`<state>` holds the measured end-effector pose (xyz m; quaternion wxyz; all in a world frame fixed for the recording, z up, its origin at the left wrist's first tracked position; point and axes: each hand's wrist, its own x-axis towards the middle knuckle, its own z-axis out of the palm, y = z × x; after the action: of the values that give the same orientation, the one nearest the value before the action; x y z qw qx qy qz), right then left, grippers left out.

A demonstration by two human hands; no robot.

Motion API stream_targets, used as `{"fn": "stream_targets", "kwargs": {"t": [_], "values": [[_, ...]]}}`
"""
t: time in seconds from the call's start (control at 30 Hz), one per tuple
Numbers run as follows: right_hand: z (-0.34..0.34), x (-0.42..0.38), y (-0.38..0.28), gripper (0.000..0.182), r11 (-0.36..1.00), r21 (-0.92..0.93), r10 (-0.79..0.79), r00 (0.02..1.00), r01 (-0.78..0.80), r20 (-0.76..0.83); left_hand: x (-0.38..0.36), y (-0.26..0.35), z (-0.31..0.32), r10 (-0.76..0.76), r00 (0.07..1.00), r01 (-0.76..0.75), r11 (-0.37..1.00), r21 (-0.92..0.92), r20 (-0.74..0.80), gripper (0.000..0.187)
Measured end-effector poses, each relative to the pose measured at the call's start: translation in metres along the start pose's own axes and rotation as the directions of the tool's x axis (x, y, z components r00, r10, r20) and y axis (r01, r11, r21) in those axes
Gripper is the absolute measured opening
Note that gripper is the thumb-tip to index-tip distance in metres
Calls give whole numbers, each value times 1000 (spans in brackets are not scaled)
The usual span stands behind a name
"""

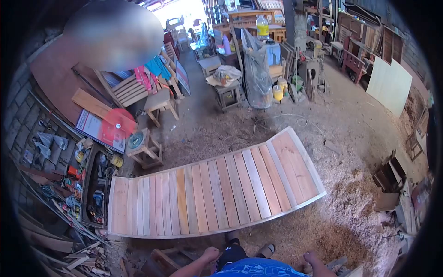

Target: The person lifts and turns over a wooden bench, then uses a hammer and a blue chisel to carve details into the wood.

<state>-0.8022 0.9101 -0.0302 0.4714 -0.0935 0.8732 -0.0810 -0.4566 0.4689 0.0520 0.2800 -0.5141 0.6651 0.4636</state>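
Note:
In front of me lies a long slatted wooden panel (214, 194), gently curved, with pale and reddish boards set side by side in a light frame. My left hand (211, 254) hangs near its close edge, apart from it, fingers curled and no object showing in them. Low on the right, my right hand (310, 257) is also curled beside my body, over the sawdust, with nothing visible in it. Neither hand touches the panel.
A small wooden stool (145, 147) stands behind the panel's left half. Left of it, a long wooden tray (94, 184) holds tools. Sawdust (344, 226) covers the floor at right. A cable (258, 127) lies beyond the panel. Scrap wood (85, 261) is piled lower left.

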Motion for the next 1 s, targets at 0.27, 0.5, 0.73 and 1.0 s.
{"fn": "stream_targets", "kwargs": {"t": [0.27, 0.5, 0.73, 1.0], "values": [[-18, 12, 2, 32, 985, 170, -6, 975, 44, -222, 42, 0, 4, 271, 961, -238, 914, 328, -59, 39], [10, -11, -12, 26, 983, 168, 88, 994, -75, -67, 59, -31, -26, 123, 987, -154, 915, 372, 106, 34], [2, -74, -94, 34, 995, 33, 101, 990, -99, -98, 111, -44, -93, 59, 997, -66, 991, 117, 57, 31], [-14, -95, -153, 36, 975, 219, 81, 967, -27, -242, 161, -4, -136, 160, 987, -161, 969, 190, 20, 33]]}}
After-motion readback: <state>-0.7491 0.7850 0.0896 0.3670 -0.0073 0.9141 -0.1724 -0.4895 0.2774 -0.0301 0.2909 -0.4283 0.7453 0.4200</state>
